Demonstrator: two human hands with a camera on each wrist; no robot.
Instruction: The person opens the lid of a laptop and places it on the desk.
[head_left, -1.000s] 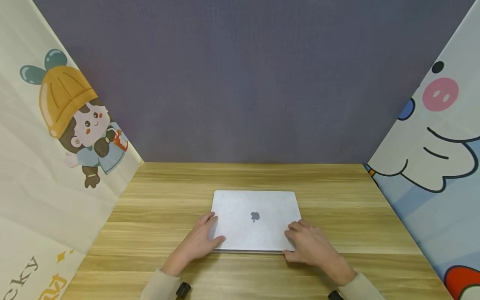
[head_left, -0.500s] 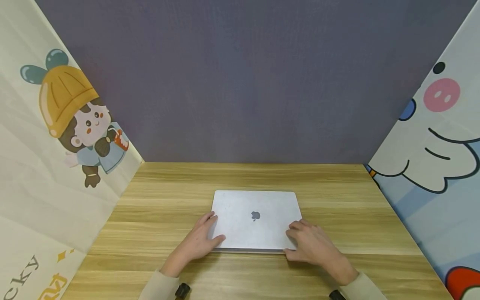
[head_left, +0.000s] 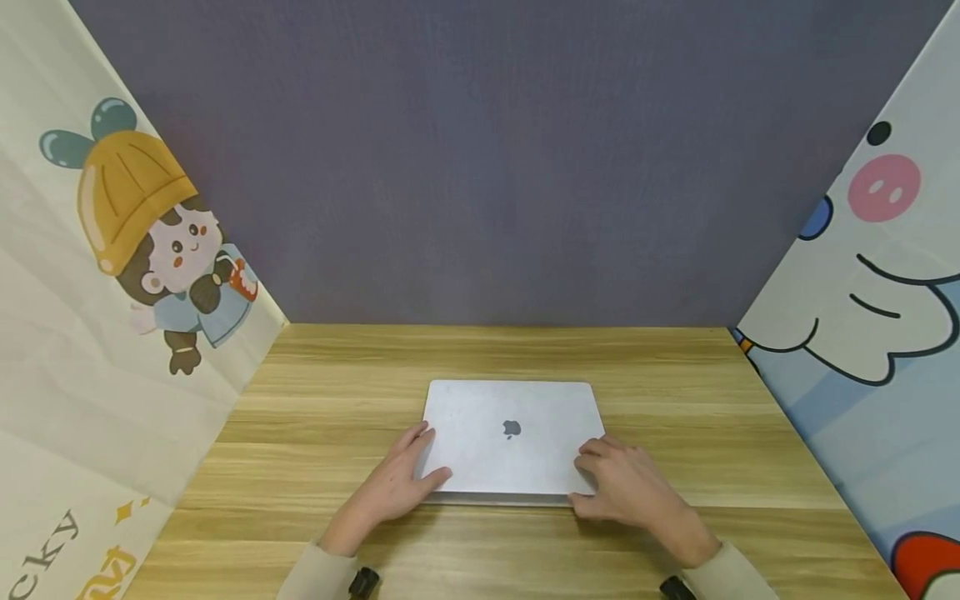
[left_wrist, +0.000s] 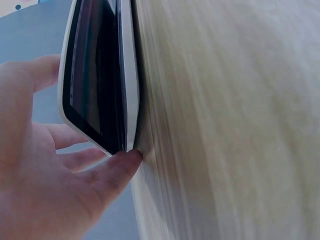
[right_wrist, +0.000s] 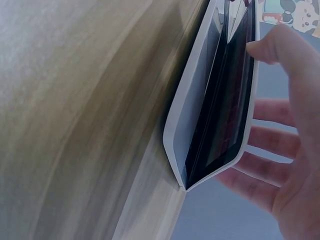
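Grip first: spread over the left edge of the laptop (head_left: 512, 454) with the left hand (head_left: 393, 483), with left thumb (left_wrist: 42, 72) against the front of the lid (head_left: 472, 417) and one fingertip low beside the base (left_wrist: 131, 85); impossible to tell whether clasping or merely resting. Best used, probably, for steadying the base, without bearing down on the lid. Moving to the middle: lying on the wooden table (head_left: 495, 546), between both hands, and slightly ajar along the near side, with a slice of dark screen (left_wrist: 92, 95) showing in both wrist views. Keep that front gap even from side to side to spare the hinge any twist. Further right: pinching the lid with the right hand (head_left: 626, 487), with right thumb (right_wrist: 267, 47) hooked inside the front rim and fingers (right_wrist: 272, 137) against the outer edge. Lift slowly from there, keeping contact near the rim rather than on the glass, and watch for sliding or tipping of the base early in the lift.
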